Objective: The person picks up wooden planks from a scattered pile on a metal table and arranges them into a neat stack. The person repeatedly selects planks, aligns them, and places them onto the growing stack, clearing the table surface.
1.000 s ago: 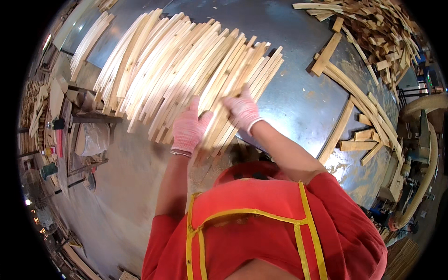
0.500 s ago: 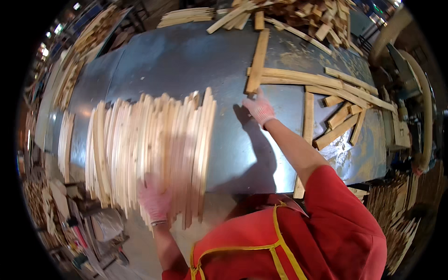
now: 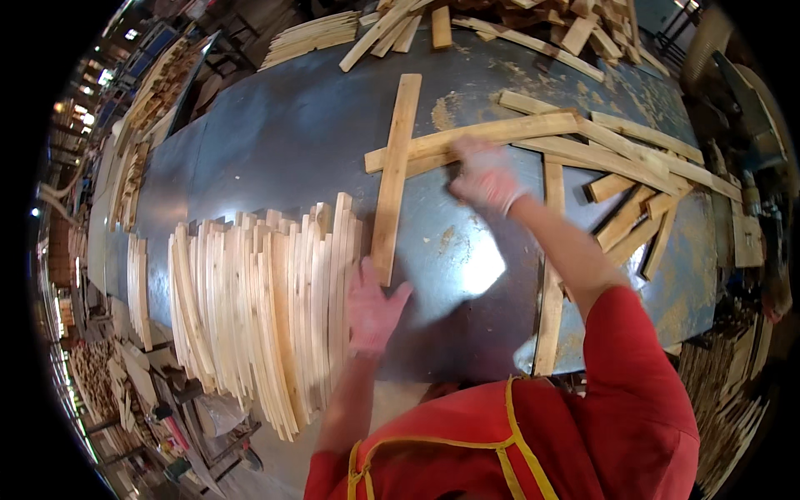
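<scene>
My left hand, in a pinkish glove, is open with its thumb spread. It lies at the right edge of a long row of pale wooden strips, by the near end of a separate wooden slat. That slat slants away across the table, lying over the left part of a crosswise slat. Beside this crosswise slat is my gloved right hand, over the middle of the table. Motion blurs its fingers, so their grip is unclear.
Several loose slats and short blocks lie crossed at the right of the metal-topped table. Another slat points toward me. Scrap wood is heaped at the far edge, beside stacked strips. A small bundle lies far left.
The single slat has come nearer and left, toward the row. My left hand has left the row's near end for its right edge. My right hand has released that slat and moved right.
</scene>
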The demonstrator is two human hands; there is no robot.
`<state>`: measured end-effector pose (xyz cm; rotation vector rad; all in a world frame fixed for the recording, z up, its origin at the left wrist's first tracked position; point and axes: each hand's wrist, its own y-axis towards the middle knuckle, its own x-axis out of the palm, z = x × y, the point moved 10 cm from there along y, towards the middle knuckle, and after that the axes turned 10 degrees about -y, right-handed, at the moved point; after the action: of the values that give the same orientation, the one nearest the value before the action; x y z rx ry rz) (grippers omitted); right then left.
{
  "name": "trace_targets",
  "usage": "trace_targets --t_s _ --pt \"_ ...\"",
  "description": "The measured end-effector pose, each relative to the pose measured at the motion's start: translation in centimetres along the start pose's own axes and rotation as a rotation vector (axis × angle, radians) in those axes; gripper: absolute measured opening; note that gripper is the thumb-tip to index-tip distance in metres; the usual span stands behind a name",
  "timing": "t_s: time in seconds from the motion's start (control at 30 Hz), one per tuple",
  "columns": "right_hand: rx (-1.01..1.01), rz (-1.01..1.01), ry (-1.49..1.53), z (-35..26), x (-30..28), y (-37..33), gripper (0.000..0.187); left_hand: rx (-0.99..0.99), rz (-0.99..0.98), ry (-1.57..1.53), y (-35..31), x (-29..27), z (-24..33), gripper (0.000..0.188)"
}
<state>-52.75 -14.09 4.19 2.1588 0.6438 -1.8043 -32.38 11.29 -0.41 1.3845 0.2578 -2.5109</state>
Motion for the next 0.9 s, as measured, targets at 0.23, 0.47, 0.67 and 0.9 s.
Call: trace_targets --t_s 0.23,0.47,0.67,0.9 --pt "-0.001 -0.323 -0.406 11.5 2.0 6.0 0.096 -0.129 -0.079 0.230 5.2 4.7 -1.9 0.076" --pt "0.174 -0.614 0.803 7.4 3.2 -6.1 0.100 -0.481 -0.169 -1.141 -4.5 2.1 -5.4 0.045" --pt "0.226 -0.565 0.727 -4.4 14.8 -14.5 0.107 -0.126 -0.207 -0.304 -15.1 4.6 -4.9 0.061" --pt "0.149 -0.597 0.595 -17.9 18.6 -22.1 0.107 -0.220 -0.274 -0.075 -12.8 3.2 -3.9 0.093"
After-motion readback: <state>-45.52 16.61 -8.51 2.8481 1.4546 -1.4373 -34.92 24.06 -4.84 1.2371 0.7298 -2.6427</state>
